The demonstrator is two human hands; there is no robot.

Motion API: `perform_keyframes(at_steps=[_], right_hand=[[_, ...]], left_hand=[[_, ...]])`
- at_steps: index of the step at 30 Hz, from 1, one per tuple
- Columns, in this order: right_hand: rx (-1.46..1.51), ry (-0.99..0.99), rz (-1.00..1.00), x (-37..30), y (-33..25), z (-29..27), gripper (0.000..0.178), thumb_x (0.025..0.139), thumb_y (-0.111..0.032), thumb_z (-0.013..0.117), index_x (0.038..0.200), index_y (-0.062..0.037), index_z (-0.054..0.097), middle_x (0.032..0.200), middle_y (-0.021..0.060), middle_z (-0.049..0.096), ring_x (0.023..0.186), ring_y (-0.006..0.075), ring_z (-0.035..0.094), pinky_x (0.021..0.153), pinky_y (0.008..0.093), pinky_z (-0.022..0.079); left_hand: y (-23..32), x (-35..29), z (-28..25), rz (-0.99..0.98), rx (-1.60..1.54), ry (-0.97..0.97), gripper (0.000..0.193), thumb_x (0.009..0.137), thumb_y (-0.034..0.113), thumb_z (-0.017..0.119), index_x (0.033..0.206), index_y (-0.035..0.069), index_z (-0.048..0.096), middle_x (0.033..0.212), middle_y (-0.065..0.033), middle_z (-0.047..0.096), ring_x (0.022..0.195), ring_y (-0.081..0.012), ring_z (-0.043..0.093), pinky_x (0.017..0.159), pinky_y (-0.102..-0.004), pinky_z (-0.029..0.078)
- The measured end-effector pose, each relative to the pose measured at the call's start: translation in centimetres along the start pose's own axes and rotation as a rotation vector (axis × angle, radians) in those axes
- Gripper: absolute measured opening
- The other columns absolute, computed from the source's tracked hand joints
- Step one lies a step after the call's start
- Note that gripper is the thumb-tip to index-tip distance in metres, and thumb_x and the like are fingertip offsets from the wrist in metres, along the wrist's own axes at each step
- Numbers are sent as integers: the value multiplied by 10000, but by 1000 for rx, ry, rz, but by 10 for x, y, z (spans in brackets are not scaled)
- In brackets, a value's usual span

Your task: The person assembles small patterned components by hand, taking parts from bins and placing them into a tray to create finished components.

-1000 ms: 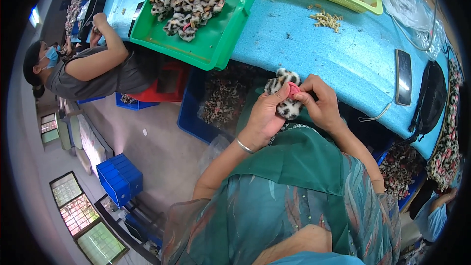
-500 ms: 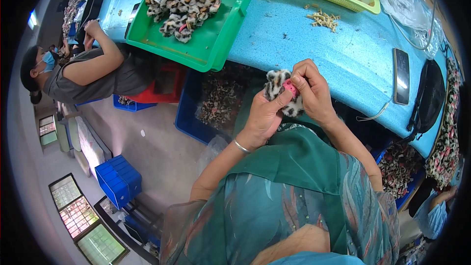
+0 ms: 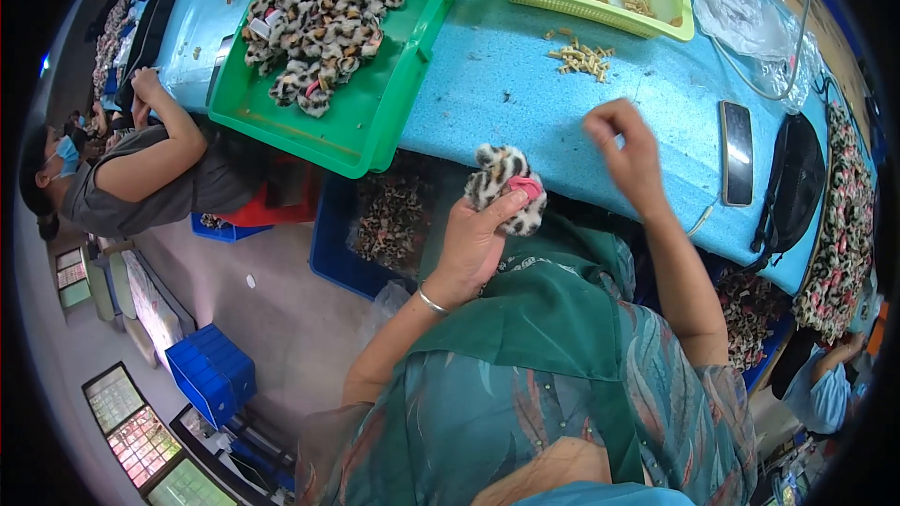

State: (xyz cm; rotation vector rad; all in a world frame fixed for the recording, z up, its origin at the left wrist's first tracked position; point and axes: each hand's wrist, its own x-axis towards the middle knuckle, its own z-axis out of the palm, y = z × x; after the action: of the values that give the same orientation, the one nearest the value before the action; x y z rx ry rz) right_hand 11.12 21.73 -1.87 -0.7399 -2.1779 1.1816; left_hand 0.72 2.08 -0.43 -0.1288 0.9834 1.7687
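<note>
Green plastic is seen at the left in the tray [image 3: 309, 136], in which spotted plush pieces [image 3: 337, 23] are heaped. To its right, at the near edge of the blue table [image 3: 450, 103], one spotted plush toy [image 3: 489, 186] is held in the left hand [image 3: 469, 248]; the thumb is clamped on its pink patch [image 3: 527, 187], and the other fingers are mostly hidden behind it. This hold seems well placed: the toy is best gripped firmly enough that it cannot twist, yet lightly enough that the fur is not crushed, with the patch turned upward where it can be seen. Farther right, small tan sticks [image 3: 583, 61] are scattered below a yellow-green basket [image 3: 581, 15]; sleeves and fur should be kept clear of them. Over the table, well apart from the toy, the right hand [image 3: 626, 145] is held with its fingers curled; whether thumb and finger meet, or something small is pinched, cannot be told. Room should also be left beside the phone [image 3: 737, 152] at the right.
</note>
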Motion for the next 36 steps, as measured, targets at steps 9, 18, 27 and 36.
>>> perform_keyframes(at_steps=[9,18,27,36], right_hand=[[-457,91,-15,53,34,-14,158,826,-148,701,893,-26,626,802,115,595,690,226,585,647,344,483],[752,-219,579,13,7,-20,112,846,-97,691,899,-11,643,821,12,621,689,104,542,642,255,453],[917,-345,448,-30,-43,13,47,820,-20,683,860,-9,661,1135,100,564,938,164,590,866,291,465],[770,-386,406,-39,-50,12,49,809,-17,695,846,1,669,1146,106,538,982,170,570,875,301,461]], left_hand=[[0,5,4,75,95,-6,232,855,-3,654,1086,-22,637,1039,-86,677,935,-158,649,837,-301,515],[4,1,9,88,65,18,197,852,16,669,1041,-36,659,1011,-89,689,916,-157,655,819,-286,516],[-4,-4,8,50,27,-19,228,845,52,693,1059,-19,656,1002,-66,688,904,-123,644,836,-260,501],[-4,-10,8,35,-8,-10,203,880,87,663,1061,-5,660,1008,-57,683,901,-111,633,826,-248,494]])
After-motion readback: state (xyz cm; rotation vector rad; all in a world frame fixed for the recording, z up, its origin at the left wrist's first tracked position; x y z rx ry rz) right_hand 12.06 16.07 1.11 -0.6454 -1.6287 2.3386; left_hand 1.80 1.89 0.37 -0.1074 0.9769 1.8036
